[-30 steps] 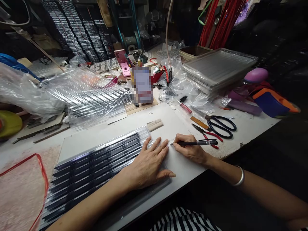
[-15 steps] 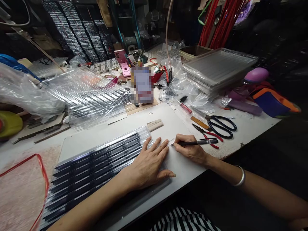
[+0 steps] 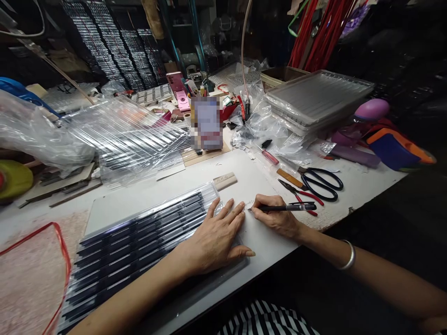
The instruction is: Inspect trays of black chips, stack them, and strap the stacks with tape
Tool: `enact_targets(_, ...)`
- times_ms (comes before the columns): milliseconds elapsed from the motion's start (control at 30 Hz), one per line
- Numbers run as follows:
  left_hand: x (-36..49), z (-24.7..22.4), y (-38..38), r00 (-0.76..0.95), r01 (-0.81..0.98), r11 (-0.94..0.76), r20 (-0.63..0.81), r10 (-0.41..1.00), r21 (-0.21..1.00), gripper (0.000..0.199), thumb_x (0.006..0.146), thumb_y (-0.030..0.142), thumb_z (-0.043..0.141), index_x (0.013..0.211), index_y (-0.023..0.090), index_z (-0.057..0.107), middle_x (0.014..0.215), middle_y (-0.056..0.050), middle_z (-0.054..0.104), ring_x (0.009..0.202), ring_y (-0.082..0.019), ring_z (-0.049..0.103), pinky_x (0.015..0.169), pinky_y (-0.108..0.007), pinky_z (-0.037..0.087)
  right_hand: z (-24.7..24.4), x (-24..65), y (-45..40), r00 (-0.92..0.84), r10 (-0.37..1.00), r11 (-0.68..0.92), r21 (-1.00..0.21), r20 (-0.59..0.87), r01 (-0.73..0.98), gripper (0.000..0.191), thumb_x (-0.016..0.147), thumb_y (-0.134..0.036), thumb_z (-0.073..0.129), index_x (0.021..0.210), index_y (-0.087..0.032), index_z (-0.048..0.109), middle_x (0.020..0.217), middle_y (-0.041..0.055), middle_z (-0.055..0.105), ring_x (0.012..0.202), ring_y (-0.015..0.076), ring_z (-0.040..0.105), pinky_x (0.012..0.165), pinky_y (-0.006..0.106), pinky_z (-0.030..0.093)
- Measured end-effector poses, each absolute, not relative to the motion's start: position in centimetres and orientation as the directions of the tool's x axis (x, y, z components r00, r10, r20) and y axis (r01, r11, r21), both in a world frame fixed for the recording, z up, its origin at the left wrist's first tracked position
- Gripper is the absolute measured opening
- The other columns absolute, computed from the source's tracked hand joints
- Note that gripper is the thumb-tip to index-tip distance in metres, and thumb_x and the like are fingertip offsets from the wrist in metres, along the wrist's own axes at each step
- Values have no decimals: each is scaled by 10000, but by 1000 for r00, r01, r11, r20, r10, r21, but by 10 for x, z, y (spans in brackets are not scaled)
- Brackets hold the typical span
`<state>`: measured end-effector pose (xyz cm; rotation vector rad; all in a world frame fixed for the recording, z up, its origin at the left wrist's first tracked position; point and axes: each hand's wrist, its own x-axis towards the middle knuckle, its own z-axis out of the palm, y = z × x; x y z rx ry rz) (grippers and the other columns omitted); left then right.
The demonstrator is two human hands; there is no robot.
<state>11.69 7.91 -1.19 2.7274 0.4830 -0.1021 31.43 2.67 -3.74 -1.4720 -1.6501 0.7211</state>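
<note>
My right hand is closed round a black pen. The pen's tip touches the white work surface, beside small handwritten marks. Flat and with fingers spread, my left hand rests on the right end of a clear plastic tray and the white surface next to it. Rows of black strips with fine light markings fill the tray; my left forearm hides part of them. Just beyond my left fingers lies a small beige block with writing on it.
Right of my hand lie black-handled scissors, red-handled pliers and a red screwdriver. Clear trays are heaped at back left, and a stack of lidded trays stands at back right. A blurred-out upright item stands mid-table.
The pen has tilted slightly, its rear end a touch lower. My left hand stays in place.
</note>
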Motion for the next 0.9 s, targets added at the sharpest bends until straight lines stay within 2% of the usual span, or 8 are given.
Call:
enact_targets(233, 116, -11, 79, 937, 349, -877, -139, 320, 331, 789, 817, 713, 281, 1350, 142, 384, 1488, -139, 293, 1381, -338, 193, 1117, -551, 72, -33, 327, 30, 8, 997, 64, -898, 75, 435, 149, 757, -180, 501, 610, -183, 477, 537, -44, 458, 512, 93, 390, 490, 230, 315)
enact_targets(433, 116, -12, 79, 937, 350, -869, -138, 322, 350, 778, 818, 709, 290, 1362, 159, 373, 1489, -135, 290, 1385, -327, 187, 1117, -548, 53, -37, 327, 29, -74, 980, 197, -830, 187, 522, 172, 772, -170, 493, 607, -186, 445, 539, -45, 436, 506, 87, 373, 505, 230, 312)
enact_targets(633, 115, -17, 80, 945, 327, -884, -94, 314, 335, 789, 830, 684, 317, 1441, 190, 243, 1497, -116, 272, 1388, -320, 183, 1115, -546, 64, -40, 327, 29, -99, 976, 216, -794, 194, 568, 180, 788, -173, 491, 621, -189, 427, 544, -50, 409, 506, 83, 346, 501, 229, 296)
enact_targets(900, 114, -18, 80, 948, 318, -899, -71, 312, 301, 798, 826, 688, 312, 1439, 181, 254, 1488, -122, 292, 1381, -322, 205, 1111, -551, 99, -39, 327, 30, -66, 975, 211, -774, 214, 597, 188, 778, -170, 482, 611, -195, 401, 535, -48, 418, 500, 85, 359, 502, 230, 304)
